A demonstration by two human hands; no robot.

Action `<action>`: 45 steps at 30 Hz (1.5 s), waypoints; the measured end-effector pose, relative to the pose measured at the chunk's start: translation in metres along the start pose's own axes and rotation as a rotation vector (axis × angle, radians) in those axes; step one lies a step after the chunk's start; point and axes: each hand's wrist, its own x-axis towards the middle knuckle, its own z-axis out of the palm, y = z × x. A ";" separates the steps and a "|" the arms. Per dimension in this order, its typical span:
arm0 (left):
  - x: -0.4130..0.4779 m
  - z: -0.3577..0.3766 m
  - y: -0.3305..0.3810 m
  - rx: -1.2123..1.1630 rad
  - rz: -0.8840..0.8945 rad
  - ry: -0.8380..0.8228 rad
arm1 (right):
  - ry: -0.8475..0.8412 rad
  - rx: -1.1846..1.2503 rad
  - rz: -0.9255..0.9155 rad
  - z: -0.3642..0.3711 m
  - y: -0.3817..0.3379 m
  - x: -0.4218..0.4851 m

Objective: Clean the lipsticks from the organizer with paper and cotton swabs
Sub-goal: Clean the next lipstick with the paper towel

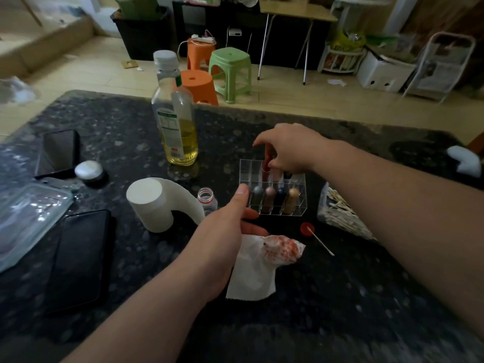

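While the left hand (pixel 227 231) clutches a sheet of paper (pixel 262 268) smeared with red-orange marks near the middle of the table (pixel 340 297), its thumb resting on the front left corner of the clear organizer (pixel 247 169), the right hand (pixel 288 148) reaches over the back row and pinches a red lipstick (pixel 267 158) that stands partly out of its slot. Judging by the stains, at least one lipstick has had a wipe, so the job looks under way rather than near its end. Four more lipsticks (pixel 269 199) stand capped in the front row, and I cannot say whether they are cleaned. One cotton swab (pixel 320 241) lies loose beside a red cap (pixel 305 228) just in front of the organizer, and a bag of swabs (pixel 343 213) sits toward the right edge. Whether the red lipstick is going in or coming out is not clear. The right hand hides the rest of the back row, and the left fingers under the paper are out of sight.
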 end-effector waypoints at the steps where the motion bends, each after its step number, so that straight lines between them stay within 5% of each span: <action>1: 0.000 -0.001 0.000 0.002 0.000 0.005 | -0.007 0.011 -0.002 -0.001 -0.001 0.001; 12: -0.004 -0.007 0.001 0.074 0.004 0.023 | 0.075 0.137 0.007 -0.010 0.011 -0.007; 18: -0.015 -0.006 0.005 0.363 0.130 0.057 | 0.204 0.292 0.043 -0.042 0.001 -0.054; 25: -0.039 0.005 0.009 0.745 0.321 -0.132 | -0.065 0.839 0.274 -0.042 -0.037 -0.157; 29: -0.056 0.012 0.002 0.795 0.375 -0.224 | 0.019 1.131 0.456 -0.018 -0.048 -0.204; 35: -0.077 0.025 -0.017 0.922 0.366 -0.368 | 0.040 1.351 0.558 0.020 -0.054 -0.248; 45: -0.064 0.029 -0.023 0.976 0.354 -0.283 | -0.056 1.358 0.518 0.032 -0.048 -0.227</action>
